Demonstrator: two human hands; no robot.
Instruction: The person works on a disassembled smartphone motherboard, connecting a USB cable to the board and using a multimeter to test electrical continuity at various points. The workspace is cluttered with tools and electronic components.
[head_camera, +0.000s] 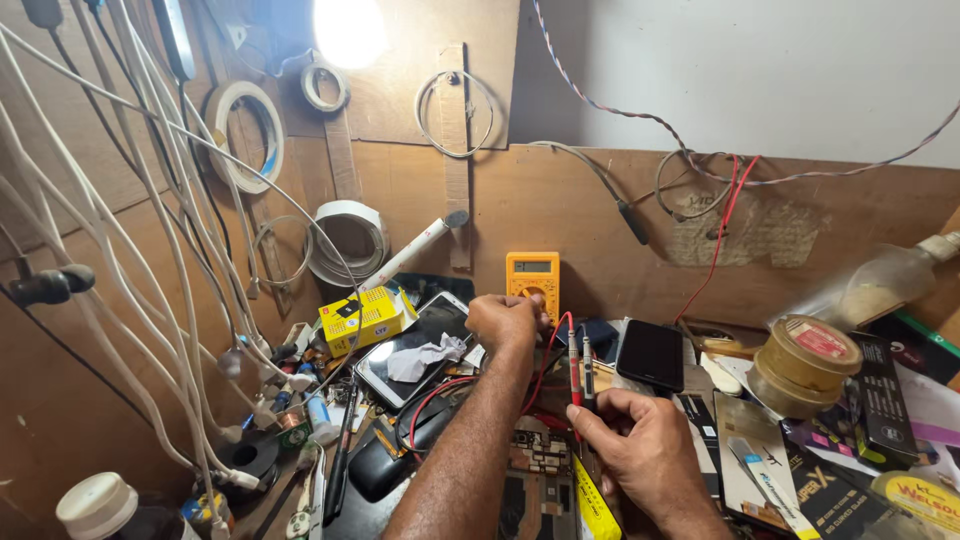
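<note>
A yellow multimeter (531, 270) leans against the wooden back wall. My left hand (505, 322) rests on its lower part, fingers closed over the dial area. My right hand (635, 447) holds two thin test probes (580, 365), one red and one black, upright between thumb and fingers. Red and black leads (440, 395) loop from the probes across the bench. Under my forearms lies an opened phone showing its circuit board (537, 470).
A black phone (650, 354) lies face up right of the probes. A tablet with crumpled tissue (418, 352) and a yellow box (360, 318) sit to the left. Tape rolls (803, 360), cartons, white cables (170, 300) and a bottle (105, 508) crowd the bench.
</note>
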